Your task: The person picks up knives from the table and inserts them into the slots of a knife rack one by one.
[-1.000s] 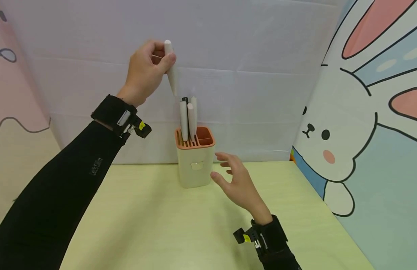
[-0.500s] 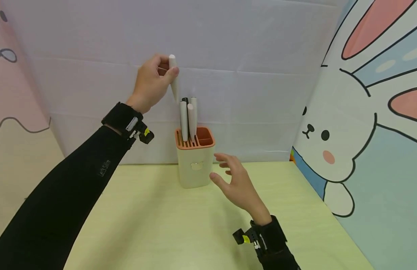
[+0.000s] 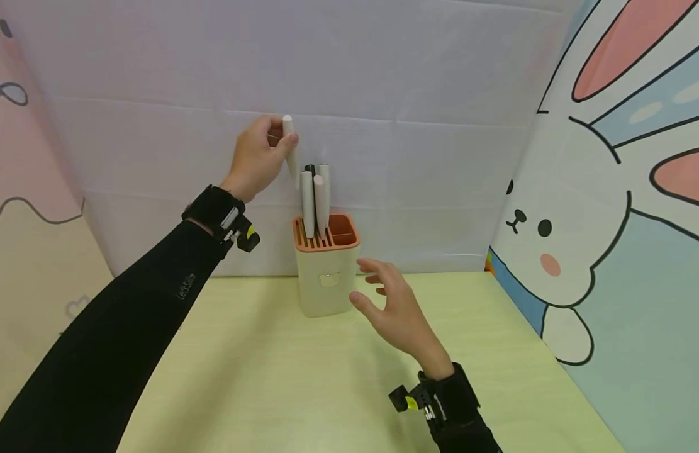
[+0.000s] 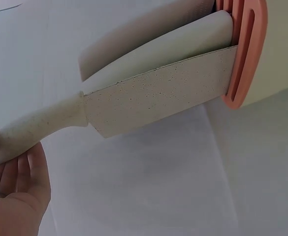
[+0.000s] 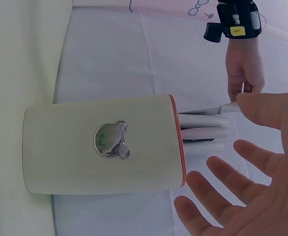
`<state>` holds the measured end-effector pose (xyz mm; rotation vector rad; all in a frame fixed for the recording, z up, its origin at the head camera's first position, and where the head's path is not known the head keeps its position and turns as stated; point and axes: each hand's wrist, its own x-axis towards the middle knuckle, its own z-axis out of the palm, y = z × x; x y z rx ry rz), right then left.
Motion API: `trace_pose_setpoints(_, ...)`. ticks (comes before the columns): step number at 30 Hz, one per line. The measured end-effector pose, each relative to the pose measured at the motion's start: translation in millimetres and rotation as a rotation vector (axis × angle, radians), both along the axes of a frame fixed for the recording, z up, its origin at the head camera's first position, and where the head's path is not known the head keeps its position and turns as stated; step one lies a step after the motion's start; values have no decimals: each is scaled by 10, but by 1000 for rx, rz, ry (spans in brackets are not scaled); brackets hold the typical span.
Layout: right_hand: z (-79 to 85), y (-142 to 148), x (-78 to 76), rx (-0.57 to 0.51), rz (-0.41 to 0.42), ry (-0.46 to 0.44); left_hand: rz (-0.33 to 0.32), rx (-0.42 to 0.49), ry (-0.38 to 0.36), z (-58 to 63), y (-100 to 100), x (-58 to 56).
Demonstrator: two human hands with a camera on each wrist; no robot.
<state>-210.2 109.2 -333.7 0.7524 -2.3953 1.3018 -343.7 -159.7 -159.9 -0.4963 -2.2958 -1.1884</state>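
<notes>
My left hand (image 3: 254,158) pinches the pale handle of a kitchen knife (image 4: 156,93) between thumb and fingers. In the left wrist view its broad, speckled blade runs into the outermost slot of the knife block (image 3: 326,289), with a length of blade still showing above the top. The block is cream with an orange slotted top (image 4: 252,44) and a bear-shaped badge (image 5: 112,140). Several other handles stand in it, pale ones (image 3: 307,204) and a black one (image 3: 310,168). My right hand (image 3: 399,314) holds nothing; its fingers are spread beside the block's right side.
The block stands on a pale yellow-green table (image 3: 258,377) near its back edge, close to a white cloth backdrop (image 3: 417,157). A panel with a cartoon rabbit (image 3: 559,251) borders the right side. Both wrists wear black camera straps (image 3: 216,207).
My left hand has come down and slightly right, lowering the knife from above the block to the slot. The right hand has stayed almost still.
</notes>
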Motion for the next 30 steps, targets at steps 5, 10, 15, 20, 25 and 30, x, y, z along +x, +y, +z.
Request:
trace_pose_setpoints(5,8,-7,9,-3,1,-1,0,0,-18,-103,-20,-63)
trace_pose_setpoints(10,5,-11,11,-2,-4,-8,-11,-15,-30,-204,-22,-130)
trace_pose_setpoints(15,-1,-18,13,-6,2,3,-5,-20,-52,-285,-32,-161)
trace_pose_setpoints(20,14,-22,16,-7,5,-1,0,-9,-74,-340,-38,-173)
trace_pose_setpoints(25,10,-25,14,-2,6,-9,13,-9,-88,-394,-40,-193)
trace_pose_setpoints(30,3,-25,11,-2,6,-9,18,0,-96,-453,-34,-198)
